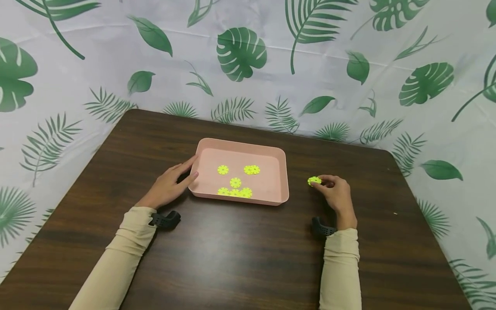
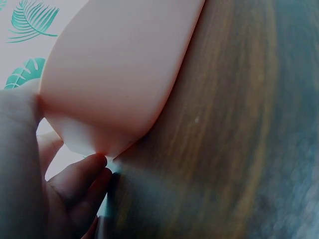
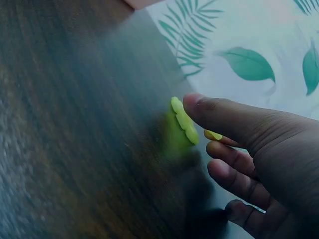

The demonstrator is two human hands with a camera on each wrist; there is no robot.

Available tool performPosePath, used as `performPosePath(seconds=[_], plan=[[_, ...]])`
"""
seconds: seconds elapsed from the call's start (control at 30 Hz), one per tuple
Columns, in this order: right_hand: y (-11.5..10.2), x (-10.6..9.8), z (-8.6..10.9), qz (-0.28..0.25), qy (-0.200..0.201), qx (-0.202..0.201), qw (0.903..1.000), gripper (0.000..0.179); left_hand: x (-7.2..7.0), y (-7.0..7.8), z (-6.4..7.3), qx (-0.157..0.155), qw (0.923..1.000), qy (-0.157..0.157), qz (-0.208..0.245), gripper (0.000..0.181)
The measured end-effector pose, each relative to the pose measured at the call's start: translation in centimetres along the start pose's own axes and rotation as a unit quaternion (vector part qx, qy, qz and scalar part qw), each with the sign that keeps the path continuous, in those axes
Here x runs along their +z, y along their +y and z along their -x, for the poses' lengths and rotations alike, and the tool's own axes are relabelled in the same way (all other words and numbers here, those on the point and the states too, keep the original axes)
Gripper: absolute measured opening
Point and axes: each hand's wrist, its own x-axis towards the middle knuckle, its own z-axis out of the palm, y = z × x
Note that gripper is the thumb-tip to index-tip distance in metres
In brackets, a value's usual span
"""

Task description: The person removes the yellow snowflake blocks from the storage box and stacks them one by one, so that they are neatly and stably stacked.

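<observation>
A shallow pink tray [image 1: 265,183] lies on the table, several bright yellow-green notched plastic discs [image 1: 235,182] inside it. My left hand [image 1: 168,185] grips the tray's left side, thumb over the rim; in the left wrist view, fingertips [image 2: 99,162] meet the outer wall. To the right of the tray, my right hand [image 1: 335,193] pinches another yellow-green notched disc [image 1: 314,181] between thumb and fingers. The right wrist view shows that held disc [image 3: 184,122] nearly edge-on, close over the table and partly hidden by the thumb.
The dark wood-grain table [image 1: 232,249] reaches back to a white cloth with green leaf prints [image 1: 242,54]. Inside the tray, some discs overlap along the front wall and two more overlap at the back right. Black bands [image 1: 166,220] sit on both wrists.
</observation>
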Motion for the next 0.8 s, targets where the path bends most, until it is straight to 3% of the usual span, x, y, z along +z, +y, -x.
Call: performPosePath(seconds=[0.6, 0.8], plan=[[0.3, 0.2, -0.4, 0.013, -0.017, -0.011, 0.9997, 0.048, 0.1, 0.0, 0.2, 0.004, 0.9999, 0.008, 0.008, 0.066], [-1.7, 0.5, -0.5, -0.005, 0.015, -0.028, 0.9995, 0.049, 0.0, 0.2, 0.1, 0.005, 1.0000, 0.005, 0.004, 0.066]])
